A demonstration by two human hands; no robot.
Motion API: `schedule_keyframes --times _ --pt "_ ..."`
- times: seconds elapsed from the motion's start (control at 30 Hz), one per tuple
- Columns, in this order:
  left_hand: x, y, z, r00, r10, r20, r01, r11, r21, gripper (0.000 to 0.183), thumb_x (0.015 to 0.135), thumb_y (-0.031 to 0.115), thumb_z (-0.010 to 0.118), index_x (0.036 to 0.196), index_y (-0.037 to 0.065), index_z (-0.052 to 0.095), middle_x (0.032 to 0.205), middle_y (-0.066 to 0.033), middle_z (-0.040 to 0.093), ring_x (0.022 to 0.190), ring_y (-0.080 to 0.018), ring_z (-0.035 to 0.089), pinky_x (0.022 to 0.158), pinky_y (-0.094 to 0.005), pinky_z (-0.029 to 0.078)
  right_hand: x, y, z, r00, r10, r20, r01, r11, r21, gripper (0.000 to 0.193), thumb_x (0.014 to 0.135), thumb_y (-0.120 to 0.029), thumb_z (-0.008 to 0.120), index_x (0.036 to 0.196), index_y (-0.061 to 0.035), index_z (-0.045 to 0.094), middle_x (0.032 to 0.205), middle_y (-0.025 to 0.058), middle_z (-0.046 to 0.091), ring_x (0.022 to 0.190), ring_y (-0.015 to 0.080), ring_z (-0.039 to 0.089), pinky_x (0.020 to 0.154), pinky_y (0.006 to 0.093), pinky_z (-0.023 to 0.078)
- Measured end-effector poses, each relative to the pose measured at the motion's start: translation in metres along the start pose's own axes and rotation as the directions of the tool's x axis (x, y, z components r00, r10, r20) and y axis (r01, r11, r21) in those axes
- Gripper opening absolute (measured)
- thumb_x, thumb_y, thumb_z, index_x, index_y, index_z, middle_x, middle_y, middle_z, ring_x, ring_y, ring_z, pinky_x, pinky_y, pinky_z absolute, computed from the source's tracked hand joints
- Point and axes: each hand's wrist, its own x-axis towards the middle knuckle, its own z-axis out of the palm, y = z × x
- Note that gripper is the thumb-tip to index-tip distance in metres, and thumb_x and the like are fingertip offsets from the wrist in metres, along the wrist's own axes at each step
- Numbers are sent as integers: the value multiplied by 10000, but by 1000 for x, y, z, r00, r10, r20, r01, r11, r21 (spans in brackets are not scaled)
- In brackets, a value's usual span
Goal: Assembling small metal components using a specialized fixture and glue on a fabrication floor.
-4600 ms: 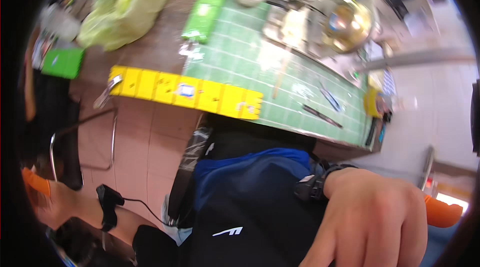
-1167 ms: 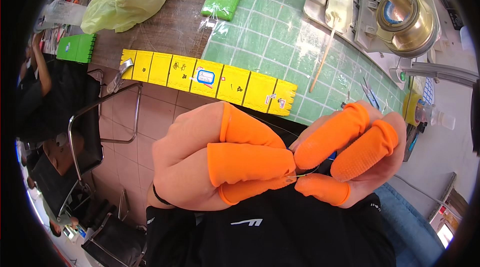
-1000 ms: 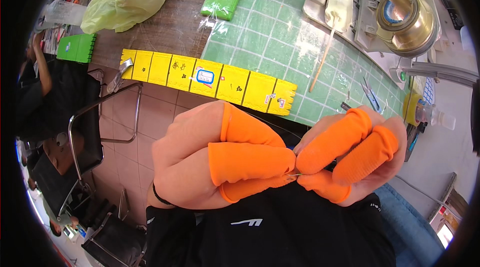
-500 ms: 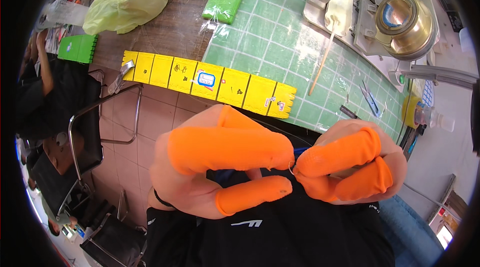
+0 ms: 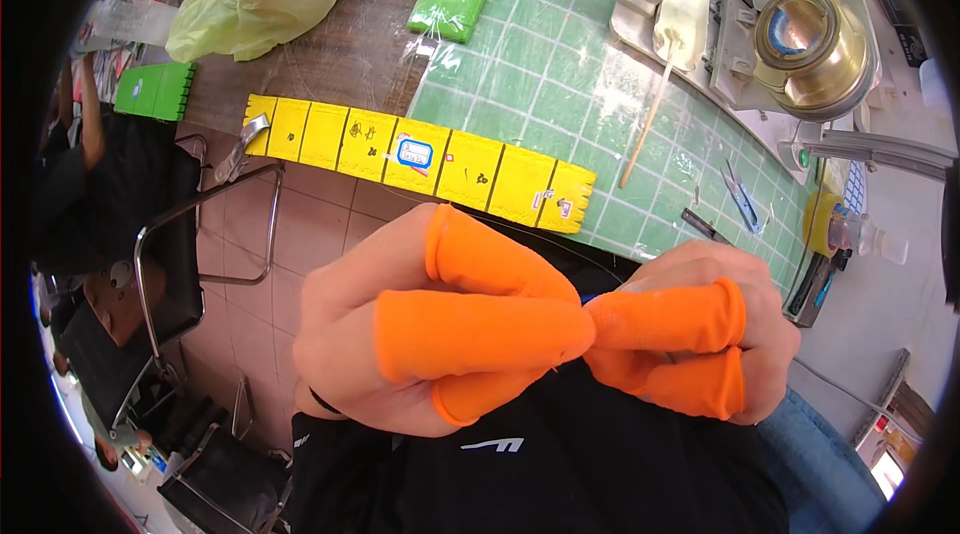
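Left hand [image 5: 435, 326], in orange finger covers [image 5: 485, 334]: grip narrow, fingertips drawn together. Right hand [image 5: 695, 329], likewise covered: grip narrow, tips meeting the left's. Contents of the pinch: hidden from where I stand; cannot tell. Location: before the black shirt [image 5: 620, 474], near the edge of the tabletop [image 5: 555, 69]. Yellow segmented strip [image 5: 470, 174]: along that edge, just beyond the left hand. Bluish tweezers [image 5: 743, 202]: lying beyond the right. Brass-coloured pot [image 5: 825, 64]: farther back, right.

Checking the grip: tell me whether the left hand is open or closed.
Closed: on the left hand, the orange-covered fingers and thumb are bunched together; anything pinched between them is hidden.
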Motion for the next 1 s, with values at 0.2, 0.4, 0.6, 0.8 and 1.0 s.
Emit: schedule_keyframes --times 0.2,0.4,0.6,0.8,1.0 --pt "-5 -4 -2 1000 13 16 -12 999 -53 341 683 -154 751 970 29 726 910 -140 663 641 -184 593 570 -269 420 0 2 2 993 -113 -34 108 987 -120 433 513 93 840 924 -25 771 802 48 679 627 175 655 562 274 490" --pt "-6 0 3 997 79 -25 -77 993 88 370 650 -164 752 974 13 725 921 -148 670 629 -171 565 554 -255 390 3 -3 -9 989 108 100 -105 994 -36 367 597 83 887 827 -66 643 884 154 708 717 213 703 647 332 580" --pt "-2 0 -1 996 82 -27 -79 991 110 362 656 -154 765 971 21 729 905 -147 669 624 -172 573 544 -253 381 6 -3 -8 976 206 74 -206 979 -4 351 671 30 898 745 -90 577 887 134 729 707 232 709 636 333 589" --pt "-8 -5 7 987 27 -157 -33 999 -34 315 706 -105 813 971 46 735 871 -148 698 701 -228 672 601 -289 514 8 -3 -1 998 32 46 -27 993 -112 264 648 33 874 750 -52 645 854 127 741 642 238 704 554 312 581" --pt "-7 -15 3 993 11 -121 -11 1000 0 241 765 -86 799 973 13 728 891 -125 733 772 -224 713 642 -292 545 3 9 8 979 -203 16 198 931 -308 355 577 64 883 785 -31 610 805 140 734 623 244 699 546 344 585"
